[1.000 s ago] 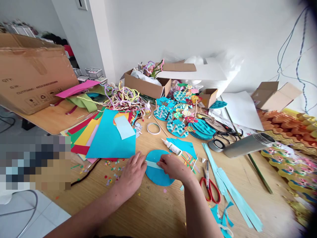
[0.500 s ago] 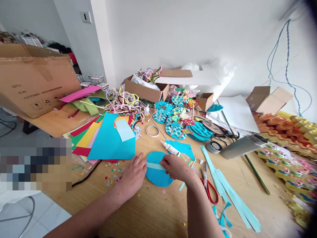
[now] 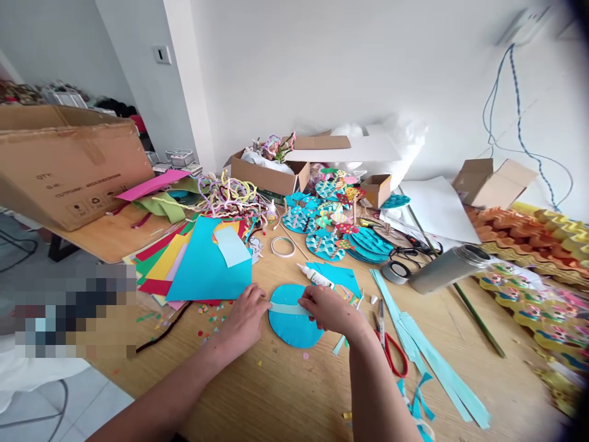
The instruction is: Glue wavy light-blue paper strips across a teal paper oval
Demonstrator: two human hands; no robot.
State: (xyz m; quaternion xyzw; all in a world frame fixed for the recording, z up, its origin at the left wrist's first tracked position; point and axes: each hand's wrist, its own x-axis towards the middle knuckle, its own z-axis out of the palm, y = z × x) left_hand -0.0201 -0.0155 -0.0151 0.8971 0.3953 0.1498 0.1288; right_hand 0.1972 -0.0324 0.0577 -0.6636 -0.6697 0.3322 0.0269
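Observation:
A round blue paper disc (image 3: 294, 331) lies on the table between my hands, with a pale blue paper strip (image 3: 288, 309) across its upper middle. My left hand (image 3: 243, 316) is at the disc's left edge, its fingertips closed on the strip's left end. At the strip's other end, my right hand (image 3: 326, 310) pinches the paper with curled fingers over the disc's right side. Just behind the disc, a white glue bottle (image 3: 316, 276) lies on its side on blue paper pieces (image 3: 345, 277).
Red-handled scissors (image 3: 394, 353) and long pale blue strips (image 3: 437, 362) lie to the right, near a grey metal bottle (image 3: 448, 270). Stacked coloured paper (image 3: 202, 276) is at left. Behind are a tape roll (image 3: 282, 247), finished blue paper crafts (image 3: 326, 242) and an open cardboard box (image 3: 269, 175).
My left fingers have drawn together at the strip's left end, where they were flatter and more spread. My right hand keeps its pinch. The camera view has shifted slightly.

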